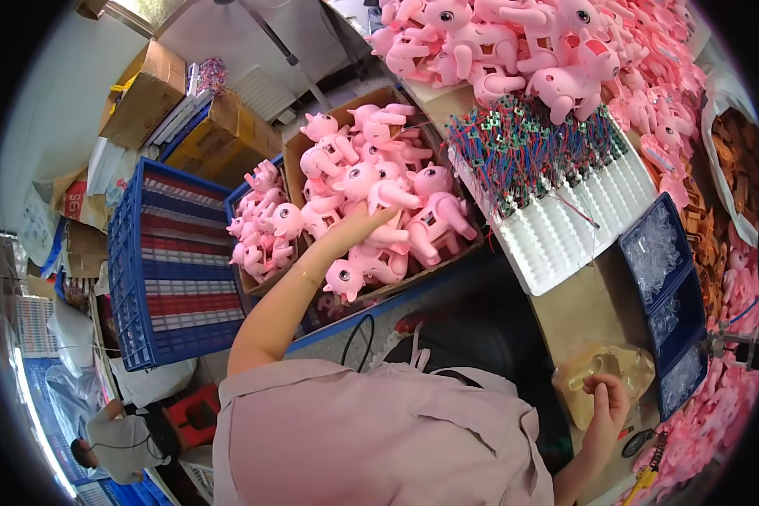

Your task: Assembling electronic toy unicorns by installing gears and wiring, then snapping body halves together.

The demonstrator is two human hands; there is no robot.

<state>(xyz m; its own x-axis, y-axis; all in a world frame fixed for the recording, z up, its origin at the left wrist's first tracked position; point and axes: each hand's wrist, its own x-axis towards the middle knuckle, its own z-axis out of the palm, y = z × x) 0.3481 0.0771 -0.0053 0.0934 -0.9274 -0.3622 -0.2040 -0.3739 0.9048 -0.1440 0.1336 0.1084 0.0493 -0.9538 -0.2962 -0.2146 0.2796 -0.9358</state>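
My left hand [378, 221] reaches into a cardboard box [292, 160] heaped with pink toy pony bodies [434, 221]. It touches one toy pony [363, 181] near the middle of the heap; the fingers are mostly hidden among the toys, so their grip does not show. At the lower right, my right hand [609, 406] is raised with curled fingers beside a clear yellowish plastic bag [578, 371] on the bench. Its fingertips come together, and whatever they may hold is too small to make out.
Wired circuit boards [531, 156] lie on a white ridged tray [548, 240]. Blue bins [679, 325] hold small clear parts. More ponies [514, 51] are piled behind. A blue crate [135, 278] stands left; a person [126, 443] is at lower left.
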